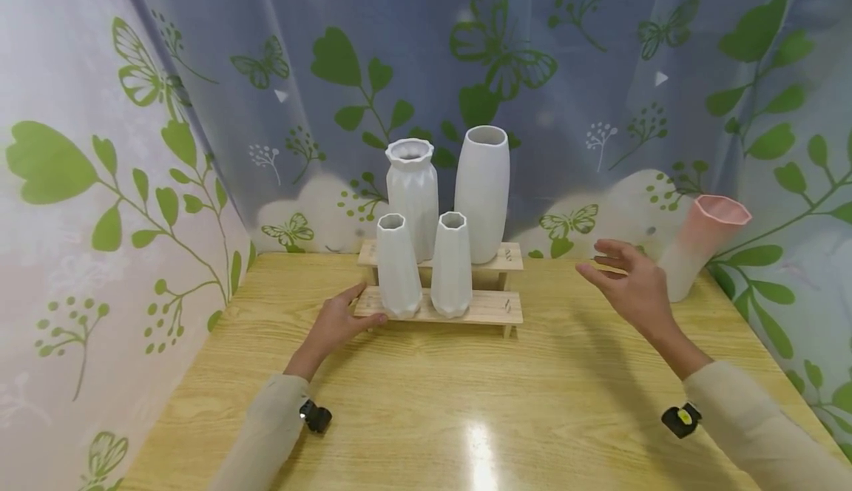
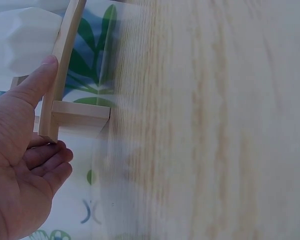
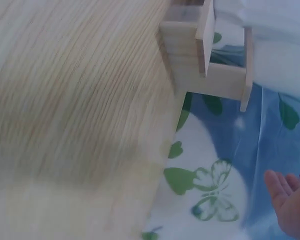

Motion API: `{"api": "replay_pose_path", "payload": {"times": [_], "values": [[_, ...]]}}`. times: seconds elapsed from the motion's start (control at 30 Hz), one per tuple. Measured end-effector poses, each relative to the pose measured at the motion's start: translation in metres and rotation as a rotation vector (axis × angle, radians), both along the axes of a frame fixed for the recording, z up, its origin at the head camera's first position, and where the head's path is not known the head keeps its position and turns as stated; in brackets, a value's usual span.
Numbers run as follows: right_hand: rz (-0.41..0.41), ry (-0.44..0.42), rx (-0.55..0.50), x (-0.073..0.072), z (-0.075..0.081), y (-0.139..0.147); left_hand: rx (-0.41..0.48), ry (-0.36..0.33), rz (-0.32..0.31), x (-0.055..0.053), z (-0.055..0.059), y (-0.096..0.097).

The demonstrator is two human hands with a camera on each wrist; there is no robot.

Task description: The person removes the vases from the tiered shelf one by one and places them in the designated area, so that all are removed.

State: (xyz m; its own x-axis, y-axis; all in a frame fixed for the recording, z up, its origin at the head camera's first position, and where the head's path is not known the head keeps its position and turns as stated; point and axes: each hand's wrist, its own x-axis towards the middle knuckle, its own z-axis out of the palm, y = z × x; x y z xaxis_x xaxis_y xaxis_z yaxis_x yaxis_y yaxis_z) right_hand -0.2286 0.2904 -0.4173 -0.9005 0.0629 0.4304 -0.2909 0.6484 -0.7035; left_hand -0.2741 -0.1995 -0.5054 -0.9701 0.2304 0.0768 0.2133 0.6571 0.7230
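Observation:
My left hand [image 1: 335, 322] holds the left end of the lower board of a two-step wooden stand [image 1: 479, 313]. In the left wrist view the thumb [image 2: 40, 80] lies along the board's edge, with the other fingers curled at its end. Two slim white vases, a left one [image 1: 398, 269] and a right one [image 1: 452, 269], stand on that lower step. Behind them on the upper step are a white vase with a scalloped rim [image 1: 413, 188] and a taller smooth white vase [image 1: 482, 195]. My right hand [image 1: 632, 288], fingers loosely bent and holding nothing, hovers right of the stand.
A pink-and-white vase [image 1: 705, 247] is at the table's right rear, beside my right hand and partly behind it. The wood-grain table [image 1: 426, 402] meets a curtain [image 1: 413, 47] printed with leaves and butterflies at the back. Similar printed cloth hangs at both sides.

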Motion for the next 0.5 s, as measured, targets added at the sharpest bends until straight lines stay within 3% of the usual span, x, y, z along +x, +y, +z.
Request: {"api": "replay_pose_path", "payload": {"times": [0.5], "values": [[0.102, 0.000, -0.038, 0.001, 0.002, -0.035, 0.011, 0.003, -0.001, 0.002, 0.001, -0.001]]}}
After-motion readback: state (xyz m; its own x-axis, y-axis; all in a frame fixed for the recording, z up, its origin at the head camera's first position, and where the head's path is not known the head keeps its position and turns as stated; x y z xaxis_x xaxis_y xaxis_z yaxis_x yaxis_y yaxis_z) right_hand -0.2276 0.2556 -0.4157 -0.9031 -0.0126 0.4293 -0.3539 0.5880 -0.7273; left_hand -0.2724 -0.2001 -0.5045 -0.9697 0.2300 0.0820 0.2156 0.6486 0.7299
